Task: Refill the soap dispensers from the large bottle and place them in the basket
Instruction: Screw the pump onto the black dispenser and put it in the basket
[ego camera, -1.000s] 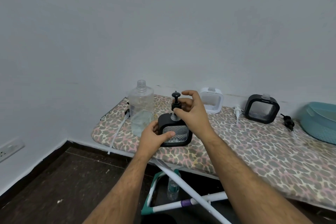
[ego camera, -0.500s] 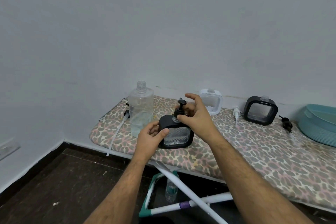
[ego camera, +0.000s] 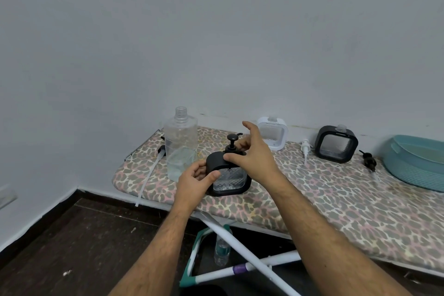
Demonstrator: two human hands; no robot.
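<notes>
A square black soap dispenser [ego camera: 230,181] with a clear patterned window stands on the leopard-print ironing board [ego camera: 336,202]. My left hand [ego camera: 194,182] grips its left side. My right hand [ego camera: 254,156] pinches the collar of the black pump [ego camera: 231,143] seated in its neck, index finger raised. The large clear bottle [ego camera: 180,146], uncapped and partly filled, stands just left of it. A white dispenser [ego camera: 274,136] and a second black dispenser [ego camera: 336,148] stand uncapped by the wall. The teal basket [ego camera: 413,163] sits at the far right.
A loose white pump [ego camera: 305,151] and a loose black pump [ego camera: 368,160] lie on the board between the dispensers and the basket. A long white dip tube [ego camera: 150,173] hangs over the board's left end. Below are the board's legs and a small bottle [ego camera: 222,251].
The black pump has dropped from above the neck down into the dispenser. My right hand has lowered with it and shifted its grip to the collar. My left hand stays on the dispenser.
</notes>
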